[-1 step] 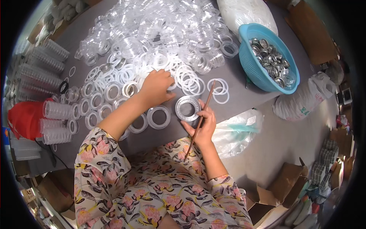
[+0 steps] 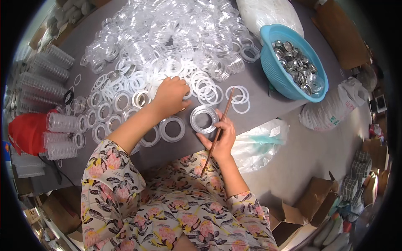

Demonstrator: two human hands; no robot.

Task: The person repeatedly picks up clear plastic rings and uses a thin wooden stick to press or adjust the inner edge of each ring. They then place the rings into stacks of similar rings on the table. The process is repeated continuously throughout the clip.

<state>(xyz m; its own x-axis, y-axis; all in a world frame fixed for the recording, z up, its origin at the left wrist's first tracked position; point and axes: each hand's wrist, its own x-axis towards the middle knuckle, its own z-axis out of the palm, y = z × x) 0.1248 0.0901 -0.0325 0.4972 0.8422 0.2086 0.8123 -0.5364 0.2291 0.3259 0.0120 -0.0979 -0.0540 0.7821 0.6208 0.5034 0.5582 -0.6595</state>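
My right hand (image 2: 222, 140) is closed round a clear ring-shaped lid (image 2: 195, 120) and a thin brown stick (image 2: 216, 144). Thumb and fingers grip the ring at its right side, near the table's front edge, while the stick slants down across the palm. Over the heap of flat white rings (image 2: 136, 81) reaches my left hand (image 2: 171, 97), its fingers curled and the thumb a little below them. What its fingertips hold, if anything, I cannot make out. Just below that hand lies a wide clear ring (image 2: 172, 139), one of several in rows on the grey table.
Behind the rings rises a big pile of clear plastic rings (image 2: 159, 25). A blue basket (image 2: 270, 69) of silvery metal lids stands at the right, beside a white bag (image 2: 268, 16). Stacked clear rings (image 2: 63, 122) and a red cloth (image 2: 27, 131) are at the left. Cardboard boxes (image 2: 320, 192) sit lower right.
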